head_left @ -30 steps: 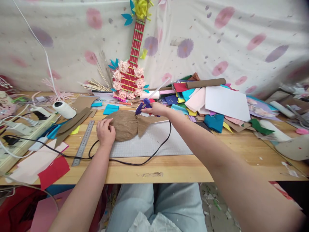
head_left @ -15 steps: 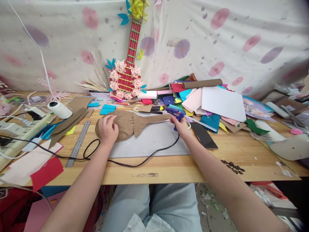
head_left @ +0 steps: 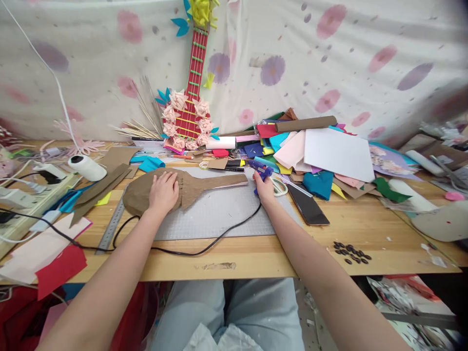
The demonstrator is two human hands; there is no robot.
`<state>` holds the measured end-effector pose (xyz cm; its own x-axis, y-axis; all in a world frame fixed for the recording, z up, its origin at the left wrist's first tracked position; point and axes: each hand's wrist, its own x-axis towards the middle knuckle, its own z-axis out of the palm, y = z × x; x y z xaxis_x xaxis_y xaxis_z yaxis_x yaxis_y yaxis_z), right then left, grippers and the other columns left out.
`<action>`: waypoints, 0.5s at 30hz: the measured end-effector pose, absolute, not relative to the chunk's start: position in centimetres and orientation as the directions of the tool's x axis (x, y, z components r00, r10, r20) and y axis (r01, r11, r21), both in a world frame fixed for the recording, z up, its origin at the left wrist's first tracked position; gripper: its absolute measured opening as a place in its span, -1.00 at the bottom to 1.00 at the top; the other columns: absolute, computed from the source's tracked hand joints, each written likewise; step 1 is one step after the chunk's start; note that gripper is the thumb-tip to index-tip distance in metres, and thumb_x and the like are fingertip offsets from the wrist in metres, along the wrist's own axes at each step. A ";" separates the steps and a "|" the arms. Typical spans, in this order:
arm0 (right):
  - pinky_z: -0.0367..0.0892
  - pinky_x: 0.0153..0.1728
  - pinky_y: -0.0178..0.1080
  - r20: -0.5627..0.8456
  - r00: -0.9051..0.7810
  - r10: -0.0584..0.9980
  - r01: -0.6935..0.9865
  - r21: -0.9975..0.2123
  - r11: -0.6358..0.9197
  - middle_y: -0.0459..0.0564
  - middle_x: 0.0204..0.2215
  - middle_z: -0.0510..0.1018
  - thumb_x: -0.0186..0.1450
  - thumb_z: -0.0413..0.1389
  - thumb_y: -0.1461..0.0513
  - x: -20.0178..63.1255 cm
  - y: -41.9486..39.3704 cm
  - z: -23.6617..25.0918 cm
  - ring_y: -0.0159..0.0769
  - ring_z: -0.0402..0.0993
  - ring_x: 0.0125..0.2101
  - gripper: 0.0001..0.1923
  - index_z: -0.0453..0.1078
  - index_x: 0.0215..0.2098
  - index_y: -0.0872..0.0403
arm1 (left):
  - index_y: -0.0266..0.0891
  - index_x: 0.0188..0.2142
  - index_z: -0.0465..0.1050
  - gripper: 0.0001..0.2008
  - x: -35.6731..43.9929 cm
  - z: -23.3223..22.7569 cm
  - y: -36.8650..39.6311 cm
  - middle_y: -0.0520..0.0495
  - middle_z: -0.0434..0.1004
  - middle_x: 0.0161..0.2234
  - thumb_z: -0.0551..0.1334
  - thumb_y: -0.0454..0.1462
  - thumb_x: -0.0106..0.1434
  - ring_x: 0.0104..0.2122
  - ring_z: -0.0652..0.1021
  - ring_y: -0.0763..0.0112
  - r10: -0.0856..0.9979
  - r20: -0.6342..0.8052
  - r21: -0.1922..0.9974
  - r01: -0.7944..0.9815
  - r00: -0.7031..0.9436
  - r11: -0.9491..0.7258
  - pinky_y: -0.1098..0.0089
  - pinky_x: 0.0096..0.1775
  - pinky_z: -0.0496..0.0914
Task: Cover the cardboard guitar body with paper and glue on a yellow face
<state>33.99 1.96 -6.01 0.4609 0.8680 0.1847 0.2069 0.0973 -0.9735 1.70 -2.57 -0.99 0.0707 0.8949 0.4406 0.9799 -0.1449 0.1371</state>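
We see the left hand [head_left: 163, 191] laid flat, fingers spread, on the brown cardboard guitar shape [head_left: 175, 189], which lies on the grey cutting mat [head_left: 223, 214] with its round end hanging off the mat's left edge. The right hand [head_left: 263, 187] is closed around the blue glue gun [head_left: 261, 170] at the mat's far right corner; its black cord [head_left: 204, 248] loops across the mat's near edge. Just right of that hand lie scissors [head_left: 280, 185], probably, partly hidden, and a black phone [head_left: 307, 204]. Behind them a heap of coloured paper scraps [head_left: 321, 156] crowds the table [head_left: 256, 256]. A steel ruler [head_left: 111, 226] sits left of the shape, a thread spool [head_left: 87, 167] further left. The red decorated guitar [head_left: 188, 112] leans on the backdrop.
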 end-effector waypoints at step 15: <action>0.20 -0.04 -0.05 0.225 0.407 0.885 0.662 -0.741 -0.116 0.26 -0.08 0.38 0.10 0.11 0.19 34.3 0.8 -4.9 -0.06 0.32 -0.06 -0.53 0.20 -0.05 0.21 | -0.22 0.09 0.31 -0.53 -1.0 0.5 -1.6 -0.11 0.26 0.16 -0.10 -0.17 0.28 0.20 0.19 0.20 0.938 0.325 0.076 0.985 0.124 -0.156 0.04 0.20 -0.02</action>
<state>34.30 0.76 -4.88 0.4070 0.8852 0.2253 0.6619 -0.1158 -0.7406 -0.96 -1.59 0.50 0.1239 0.9376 0.3249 0.9848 -0.1564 0.0760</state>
